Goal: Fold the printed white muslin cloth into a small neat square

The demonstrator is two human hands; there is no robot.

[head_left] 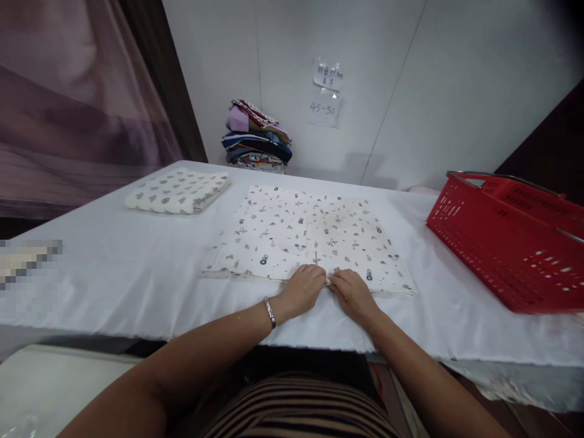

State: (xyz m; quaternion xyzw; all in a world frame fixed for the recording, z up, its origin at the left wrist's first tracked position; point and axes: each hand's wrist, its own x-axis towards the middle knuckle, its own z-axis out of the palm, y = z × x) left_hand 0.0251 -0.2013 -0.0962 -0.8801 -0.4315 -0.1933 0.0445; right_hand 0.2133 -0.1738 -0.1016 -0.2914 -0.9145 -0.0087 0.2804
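A white cloth point(283, 228) with small printed motifs lies flat in layers on the table, a crease running down its middle. At the middle of its near edge, my left hand point(305, 289) has its fingers curled over the cloth, gripping it. Just to the right, my right hand point(354, 294) pinches the same edge, with the fingertips of both hands nearly meeting. A bracelet point(270, 312) circles my left wrist. The thumbs are mostly hidden under the fingers and the cloth.
A folded cloth point(177, 191) with grey-green prints rests at the back left of the white-covered table point(137, 267). On the right stands a red plastic basket point(497, 243). Several folded fabrics point(258, 137) are stacked against the wall. Handwritten paper signs point(324, 109) hang above.
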